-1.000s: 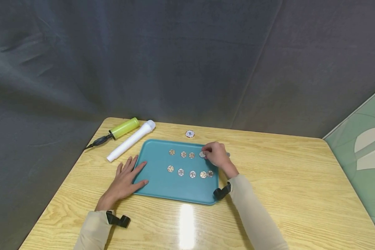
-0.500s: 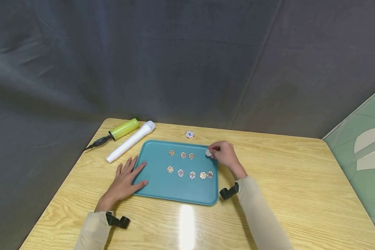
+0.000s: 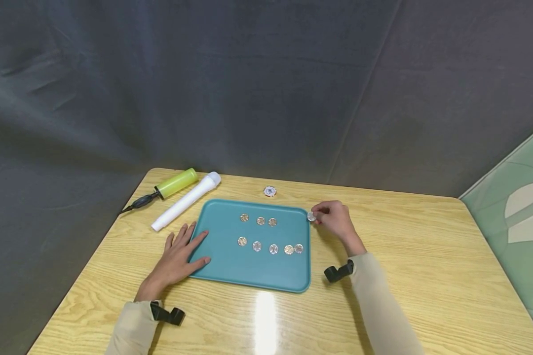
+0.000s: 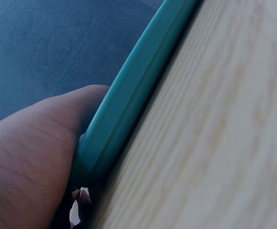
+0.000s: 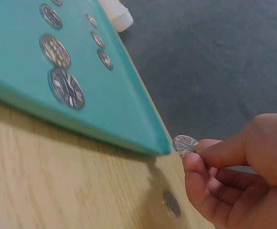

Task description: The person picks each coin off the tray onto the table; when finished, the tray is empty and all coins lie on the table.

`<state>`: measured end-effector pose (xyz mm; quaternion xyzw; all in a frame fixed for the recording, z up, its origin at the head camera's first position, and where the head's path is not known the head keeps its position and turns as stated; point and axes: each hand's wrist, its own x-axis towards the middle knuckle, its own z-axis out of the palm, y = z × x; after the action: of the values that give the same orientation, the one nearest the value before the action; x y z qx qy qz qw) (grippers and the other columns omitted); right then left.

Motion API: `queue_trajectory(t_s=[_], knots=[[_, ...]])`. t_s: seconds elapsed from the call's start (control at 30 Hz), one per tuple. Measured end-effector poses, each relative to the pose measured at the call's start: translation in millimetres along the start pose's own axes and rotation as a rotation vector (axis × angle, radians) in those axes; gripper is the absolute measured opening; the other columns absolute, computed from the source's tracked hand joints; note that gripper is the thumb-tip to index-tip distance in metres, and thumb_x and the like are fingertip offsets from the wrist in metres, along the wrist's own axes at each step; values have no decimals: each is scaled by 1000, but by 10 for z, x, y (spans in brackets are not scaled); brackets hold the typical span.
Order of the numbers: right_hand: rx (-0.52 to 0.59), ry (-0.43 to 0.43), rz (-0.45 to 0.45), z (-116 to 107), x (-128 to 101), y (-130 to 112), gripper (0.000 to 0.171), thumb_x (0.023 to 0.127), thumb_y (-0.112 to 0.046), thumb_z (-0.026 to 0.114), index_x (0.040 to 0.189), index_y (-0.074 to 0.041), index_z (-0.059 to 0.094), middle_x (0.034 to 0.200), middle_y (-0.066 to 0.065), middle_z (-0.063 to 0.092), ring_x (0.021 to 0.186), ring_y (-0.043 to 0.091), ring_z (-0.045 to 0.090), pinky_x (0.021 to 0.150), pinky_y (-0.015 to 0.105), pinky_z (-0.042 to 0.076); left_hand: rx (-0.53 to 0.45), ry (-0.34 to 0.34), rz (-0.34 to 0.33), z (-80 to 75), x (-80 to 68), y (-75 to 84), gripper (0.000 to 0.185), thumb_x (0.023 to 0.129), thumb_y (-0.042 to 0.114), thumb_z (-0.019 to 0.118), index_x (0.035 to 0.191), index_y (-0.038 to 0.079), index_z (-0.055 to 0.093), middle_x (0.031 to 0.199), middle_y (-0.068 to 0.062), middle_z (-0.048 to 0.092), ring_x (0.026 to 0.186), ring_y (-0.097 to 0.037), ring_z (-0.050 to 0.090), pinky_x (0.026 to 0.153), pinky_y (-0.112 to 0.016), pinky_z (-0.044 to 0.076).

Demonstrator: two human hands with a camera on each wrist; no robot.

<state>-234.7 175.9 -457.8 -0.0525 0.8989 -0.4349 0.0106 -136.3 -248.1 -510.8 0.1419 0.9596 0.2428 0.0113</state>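
My right hand point(image 3: 335, 219) pinches a silver coin point(image 5: 184, 144) between thumb and fingers, just past the back right corner of the teal tray point(image 3: 244, 268). Below that hand, the right wrist view shows another coin point(image 5: 171, 204) on the table, hidden in the head view. Inside the tray, three coins form a back row, including a gold-toned coin point(image 3: 244, 217). Several more make a front row, with a silver coin point(image 3: 257, 246) among them. At the tray's left edge rests my left hand point(image 3: 175, 259), fingers spread, thumb and a finger over the rim.
Behind the tray lies a poker chip point(image 3: 269, 191). To the back left are a long white rod with a rounded head point(image 3: 186, 201) and a yellow-green cylinder with a black handle point(image 3: 176, 183). A dark curtain point(image 3: 266, 98) hangs beyond the wooden table point(image 3: 417, 246).
My right hand has lifted the silver coin from the back row and carried it rightward to the tray's back right corner. The left hand has stayed in place.
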Motion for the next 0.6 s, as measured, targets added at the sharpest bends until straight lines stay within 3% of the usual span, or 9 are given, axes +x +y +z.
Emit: queue_trajectory(t_s=[0.6], knots=[[8, 23, 77, -279, -75, 332, 21, 97, -2, 58, 106, 11, 72, 99, 29, 73, 66, 8, 68, 60, 19, 56, 1, 8, 6, -12, -6, 12, 76, 93, 45, 66, 156, 16, 38, 168, -22, 15, 155, -48, 9, 118, -71, 3]])
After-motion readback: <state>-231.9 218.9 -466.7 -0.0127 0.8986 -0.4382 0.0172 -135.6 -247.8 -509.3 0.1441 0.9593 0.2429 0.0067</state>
